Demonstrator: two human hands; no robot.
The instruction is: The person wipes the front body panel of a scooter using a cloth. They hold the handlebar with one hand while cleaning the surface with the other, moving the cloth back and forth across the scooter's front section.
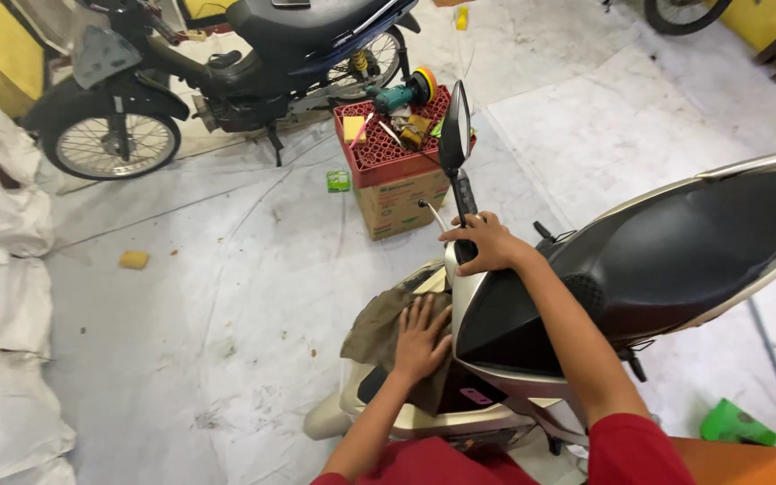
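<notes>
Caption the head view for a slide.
Left hand presses a brown rag on a cream scooter; right hand grips its handlebar.

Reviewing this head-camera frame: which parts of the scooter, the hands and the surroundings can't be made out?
- Scooter front panel: covered by the brown rag and left hand.
- Handlebar grip: hidden under the right hand.
- Mirror: seen edge-on, glass not visible.
- Small items on the red crate: too small to identify, apart from a polisher.
- Black motorcycle: top cut off by the frame edge.

Motorbike workshop: parked motorcycle [217, 63], polisher [401, 92] on crate [388, 144].
</notes>
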